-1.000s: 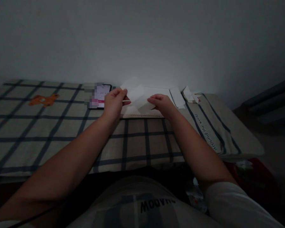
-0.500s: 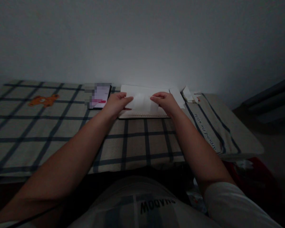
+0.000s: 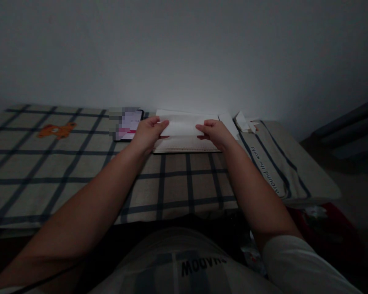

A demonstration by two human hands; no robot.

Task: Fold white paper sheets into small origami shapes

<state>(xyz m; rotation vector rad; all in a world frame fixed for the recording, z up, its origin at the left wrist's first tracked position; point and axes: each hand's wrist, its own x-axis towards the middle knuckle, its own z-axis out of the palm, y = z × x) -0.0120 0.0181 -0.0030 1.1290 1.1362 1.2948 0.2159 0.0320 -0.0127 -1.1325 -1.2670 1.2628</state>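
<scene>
So a small white paper sheet (image 3: 183, 125) is being held by its two ends, one end pinched between the thumb and fingers of the left hand (image 3: 149, 131) and the other the same way by the right hand (image 3: 214, 131), right over a white pad (image 3: 187, 145) with a stitched-looking near edge, though whether the two are touching can't be told. A partly pixelated smartphone (image 3: 131, 122) is parked just beside the left hand on the check-cloth-covered desk (image 3: 174, 192), with some crumpled paper (image 3: 243, 122) left past the pad's right end.
</scene>
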